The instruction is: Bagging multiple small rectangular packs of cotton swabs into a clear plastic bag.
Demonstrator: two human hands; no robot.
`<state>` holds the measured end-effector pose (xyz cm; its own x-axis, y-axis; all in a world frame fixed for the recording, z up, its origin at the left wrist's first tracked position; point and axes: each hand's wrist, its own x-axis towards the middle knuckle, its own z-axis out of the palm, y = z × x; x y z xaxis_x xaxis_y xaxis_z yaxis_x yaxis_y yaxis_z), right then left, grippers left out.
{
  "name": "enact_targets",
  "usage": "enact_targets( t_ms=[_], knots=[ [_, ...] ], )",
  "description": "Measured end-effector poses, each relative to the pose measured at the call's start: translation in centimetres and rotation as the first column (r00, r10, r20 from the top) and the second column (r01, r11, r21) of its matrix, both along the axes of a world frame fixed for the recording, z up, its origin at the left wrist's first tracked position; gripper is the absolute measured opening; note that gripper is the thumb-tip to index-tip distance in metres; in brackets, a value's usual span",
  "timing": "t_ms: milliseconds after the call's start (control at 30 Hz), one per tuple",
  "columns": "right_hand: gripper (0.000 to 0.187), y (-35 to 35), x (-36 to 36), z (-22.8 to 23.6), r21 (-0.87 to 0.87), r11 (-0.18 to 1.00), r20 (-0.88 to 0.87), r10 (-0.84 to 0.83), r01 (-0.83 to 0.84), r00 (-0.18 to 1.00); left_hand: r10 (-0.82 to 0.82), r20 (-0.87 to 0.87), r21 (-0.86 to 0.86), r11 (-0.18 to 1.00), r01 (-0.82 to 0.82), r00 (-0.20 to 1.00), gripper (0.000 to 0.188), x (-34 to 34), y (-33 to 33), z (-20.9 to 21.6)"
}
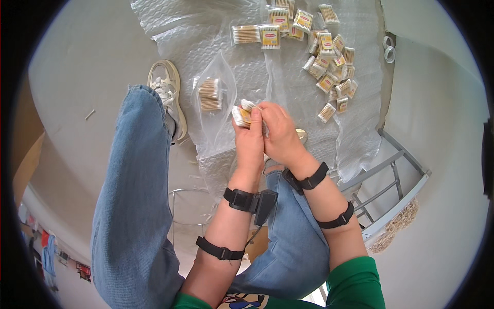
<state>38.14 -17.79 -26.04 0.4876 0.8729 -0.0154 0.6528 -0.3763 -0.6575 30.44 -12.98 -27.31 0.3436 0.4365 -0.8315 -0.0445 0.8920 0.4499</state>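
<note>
My left hand (pixel 249 138) is closed around a small pack of cotton swabs (pixel 240 116) with white tips and a yellow label. Right against it, my right hand (pixel 279 132) pinches a few more cotton swabs (pixel 247 105) at the pack's upper end. Its fingertips are partly hidden, so I cannot tell whether these swabs are in the pack or loose. Just beyond my left hand, a clear plastic bag (pixel 226 77) lies on the bubble wrap with a bundle of loose cotton swabs (pixel 210 95) on it.
Bubble wrap (pixel 200 26) covers the floor ahead. Several cotton swab packs (pixel 325 45) are heaped at the far right, with a flat pack (pixel 246 34) farther back. A grey metal frame (pixel 399 177) stands at the right. Two clear rings (pixel 389 54) lie beyond the wrap's edge.
</note>
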Motion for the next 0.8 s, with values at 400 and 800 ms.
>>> enact_targets(
  t_ms=[400,800],
  knots=[
    [0.03,-2.1,3.6,1.7,-0.196,0.767,-0.912,-0.372,0.611,0.174,-0.102,0.132,-0.152,0.981,0.121,0.986,0.032,-0.8,1.9,0.3],
    [0.018,-1.1,-0.4,-0.4,-0.182,0.937,-0.543,-0.348,0.297,0.764,-0.264,-0.176,0.071,0.957,0.28,0.948,0.051,-0.4,0.6,0.2]
  ],
)
